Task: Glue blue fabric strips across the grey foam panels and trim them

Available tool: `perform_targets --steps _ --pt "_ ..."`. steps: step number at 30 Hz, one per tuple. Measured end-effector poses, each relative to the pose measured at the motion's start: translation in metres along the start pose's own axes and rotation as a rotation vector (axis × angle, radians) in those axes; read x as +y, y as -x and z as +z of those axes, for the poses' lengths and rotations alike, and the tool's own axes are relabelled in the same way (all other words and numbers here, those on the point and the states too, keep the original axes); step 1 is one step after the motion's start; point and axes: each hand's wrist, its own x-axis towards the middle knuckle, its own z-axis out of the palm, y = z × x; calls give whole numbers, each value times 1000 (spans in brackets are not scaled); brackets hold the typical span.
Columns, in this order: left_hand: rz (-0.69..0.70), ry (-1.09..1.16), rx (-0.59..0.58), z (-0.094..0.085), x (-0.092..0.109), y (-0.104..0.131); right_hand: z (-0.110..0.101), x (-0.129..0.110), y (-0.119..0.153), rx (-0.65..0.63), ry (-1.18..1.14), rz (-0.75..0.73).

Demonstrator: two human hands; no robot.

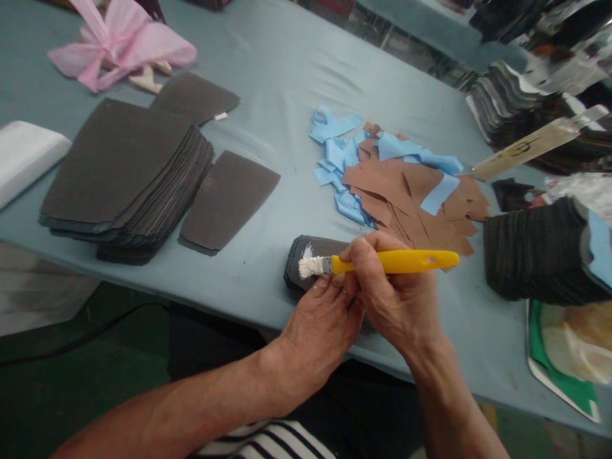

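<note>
My right hand (394, 299) is closed round the yellow handle of a brush (396, 261), which lies level and points left. White paste coats its bristles, and they touch the top of a small dark stack of pieces (296, 255) at the table's front edge. A white smear shows beside the bristles. My left hand (327, 325) rests on the same stack just below the brush, its fingertips partly hidden under the right hand. Beyond the hands lies a heap of brown pieces (406, 191) and light blue strips (344, 156).
A tall stack of dark panels (119, 166) stands at left, near a single panel (232, 201) and pink cloth (129, 44). At right are another dark stack (535, 252), a clear-ended tool (530, 150) and a green-and-white item (564, 370).
</note>
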Motion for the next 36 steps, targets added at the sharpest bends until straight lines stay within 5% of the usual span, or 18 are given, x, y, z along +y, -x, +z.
perform_targets --steps 7,14,24,29,36 --pt "-15 65 70 0 -3 0 2 8 -11 127 7 -25" --pt "0 92 68 -1 -4 2 5 6 -12 268 -120 111" --pt "-32 85 -21 -6 -1 -2 5 -7 -6 84 -237 250" --pt "-30 93 52 -2 -2 0 3 -5 -8 197 -151 186" --pt "-53 167 -4 -5 -1 -1 1 -12 -4 98 -272 199"
